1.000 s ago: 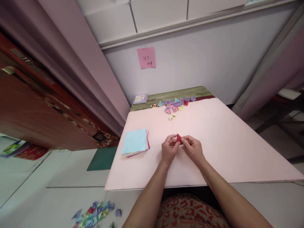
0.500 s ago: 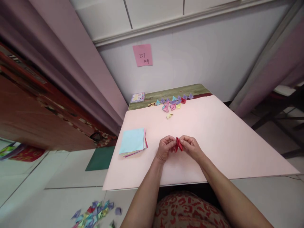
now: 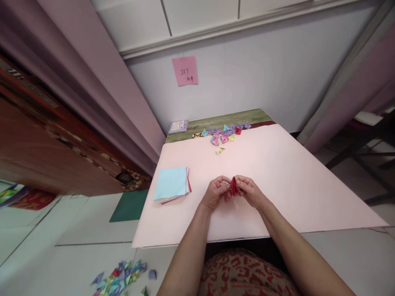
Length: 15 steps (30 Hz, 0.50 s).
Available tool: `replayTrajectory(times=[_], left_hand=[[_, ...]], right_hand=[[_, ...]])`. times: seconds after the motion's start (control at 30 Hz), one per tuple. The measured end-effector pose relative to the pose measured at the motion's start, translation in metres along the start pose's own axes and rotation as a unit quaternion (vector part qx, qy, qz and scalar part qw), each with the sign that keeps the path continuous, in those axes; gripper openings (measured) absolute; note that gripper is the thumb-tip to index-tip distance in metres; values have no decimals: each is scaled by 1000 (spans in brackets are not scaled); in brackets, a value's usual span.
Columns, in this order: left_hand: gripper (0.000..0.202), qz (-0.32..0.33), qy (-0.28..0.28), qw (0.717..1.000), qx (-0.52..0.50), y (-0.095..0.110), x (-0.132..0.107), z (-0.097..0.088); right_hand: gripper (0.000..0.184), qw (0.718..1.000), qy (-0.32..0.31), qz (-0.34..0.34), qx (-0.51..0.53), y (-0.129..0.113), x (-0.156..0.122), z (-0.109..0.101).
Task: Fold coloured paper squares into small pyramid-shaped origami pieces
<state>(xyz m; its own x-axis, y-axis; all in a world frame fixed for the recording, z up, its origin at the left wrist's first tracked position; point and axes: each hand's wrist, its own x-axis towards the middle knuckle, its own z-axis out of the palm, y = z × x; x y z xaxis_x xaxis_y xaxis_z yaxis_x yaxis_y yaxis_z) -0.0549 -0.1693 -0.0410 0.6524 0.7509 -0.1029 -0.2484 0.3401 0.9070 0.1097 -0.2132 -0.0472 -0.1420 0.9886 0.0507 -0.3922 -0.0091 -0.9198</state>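
A small red folded paper piece (image 3: 234, 187) is held up between my two hands, just above the pink sheet (image 3: 277, 172) on the table. My left hand (image 3: 217, 191) pinches its left side with thumb and fingers. From the right, my right hand (image 3: 250, 191) grips the other side. The folds stand close together, with a pointed top; its lower part is partly behind my fingers. To the left lies a stack of square paper (image 3: 170, 183), light blue on top, with pink, red and yellow edges showing. Beyond my hands sits one yellow folded paper piece (image 3: 220, 151).
Several coloured folded paper pieces (image 3: 226, 130) cluster at the table's far side. A small pack (image 3: 179, 126) lies at the far left corner. More folded pieces (image 3: 120, 277) are scattered on the floor at lower left. A pink note (image 3: 185, 70) hangs on the wall.
The red paper piece has turned between my fingers and moved slightly right, now showing its narrow upright folds. Both hands have shifted a little; the other papers stay put.
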Motion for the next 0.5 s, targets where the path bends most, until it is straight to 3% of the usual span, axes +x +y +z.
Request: replayTrajectory(times=[0.4,0.5], left_hand=[[30,-55,-37,998,6,3,-4,-1],[31,-56,-22,998,-2,4,-4,1]], right_hand=[[34,1000,1,10,-4,8,1,-4],[35,1000,6,10,-4,7,1,-4]])
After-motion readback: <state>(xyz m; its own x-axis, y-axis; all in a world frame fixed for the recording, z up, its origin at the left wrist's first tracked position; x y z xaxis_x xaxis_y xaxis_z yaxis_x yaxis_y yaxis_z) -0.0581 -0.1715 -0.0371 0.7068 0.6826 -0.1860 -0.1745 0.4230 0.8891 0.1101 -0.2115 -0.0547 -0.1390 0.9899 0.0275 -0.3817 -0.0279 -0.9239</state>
